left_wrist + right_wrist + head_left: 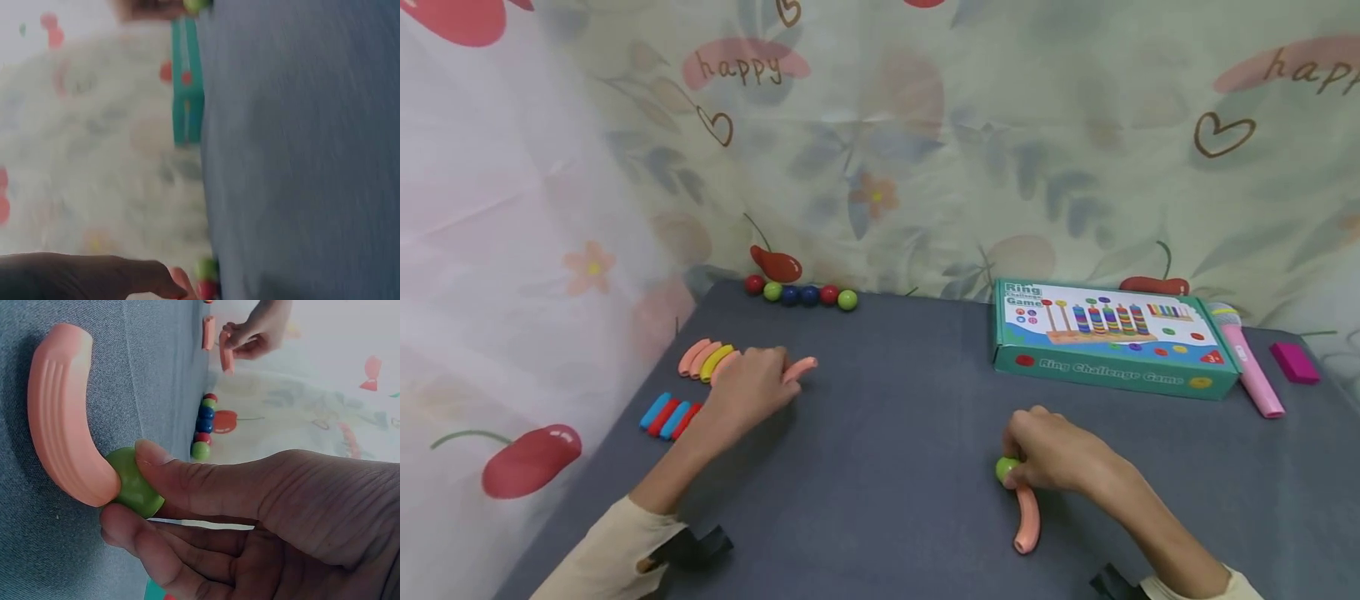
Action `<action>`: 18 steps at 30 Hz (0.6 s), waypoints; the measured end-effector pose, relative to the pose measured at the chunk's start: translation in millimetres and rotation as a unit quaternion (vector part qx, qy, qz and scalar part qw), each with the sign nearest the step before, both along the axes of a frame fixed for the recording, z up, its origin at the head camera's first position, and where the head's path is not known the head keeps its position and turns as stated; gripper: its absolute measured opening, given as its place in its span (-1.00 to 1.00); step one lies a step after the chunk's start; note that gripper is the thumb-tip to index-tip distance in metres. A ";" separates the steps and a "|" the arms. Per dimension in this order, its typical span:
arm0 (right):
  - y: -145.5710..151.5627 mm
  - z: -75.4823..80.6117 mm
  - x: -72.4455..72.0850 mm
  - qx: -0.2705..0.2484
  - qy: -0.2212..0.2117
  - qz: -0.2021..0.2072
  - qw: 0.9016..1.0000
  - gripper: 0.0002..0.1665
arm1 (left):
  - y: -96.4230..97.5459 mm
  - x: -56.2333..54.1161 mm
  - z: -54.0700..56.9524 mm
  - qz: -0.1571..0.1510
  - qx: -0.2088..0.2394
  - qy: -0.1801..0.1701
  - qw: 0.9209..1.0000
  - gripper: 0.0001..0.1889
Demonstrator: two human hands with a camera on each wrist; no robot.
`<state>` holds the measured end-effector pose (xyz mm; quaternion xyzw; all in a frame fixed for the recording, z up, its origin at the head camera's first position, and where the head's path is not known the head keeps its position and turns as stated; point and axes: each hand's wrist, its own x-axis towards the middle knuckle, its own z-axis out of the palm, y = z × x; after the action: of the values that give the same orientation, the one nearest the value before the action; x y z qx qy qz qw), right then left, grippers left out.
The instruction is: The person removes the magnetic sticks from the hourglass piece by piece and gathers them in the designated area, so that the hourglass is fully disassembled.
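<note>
My left hand (751, 387) pinches a short pink tube (801, 368), held just above the table at the left. My right hand (1060, 450) grips a green ball (1007, 469) between thumb and fingertips at the right front. Against that ball rests one end of a curved pink tube (62, 419), which lies on the tabletop; whether the two are joined cannot be told. Near the left hand sit several curved tubes, pink and yellow (709, 363), side by side. Only part of the left thumb and hand (94, 275) shows, blurred, in the left wrist view.
Blue and red sticks (668, 417) lie in a row partly behind the left forearm. A row of red, green and blue balls (808, 296) lines the back edge. Back right are a green game box (1112, 337), a pink microphone (1251, 371) and a magenta block (1295, 363).
</note>
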<state>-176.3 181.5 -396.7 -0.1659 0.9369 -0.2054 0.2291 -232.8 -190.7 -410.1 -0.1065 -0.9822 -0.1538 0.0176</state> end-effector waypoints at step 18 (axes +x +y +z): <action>1.0 -1.2 -1.8 -0.009 -0.004 0.011 1.000 -0.64 | -63.7 -12.6 -16.4 0.075 -0.035 0.043 0.996 -0.86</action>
<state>-178.1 182.5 -398.0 -0.1776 0.9322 -0.2117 0.2338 -245.4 -254.4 -426.5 -0.0400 -0.9905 -0.1131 0.0679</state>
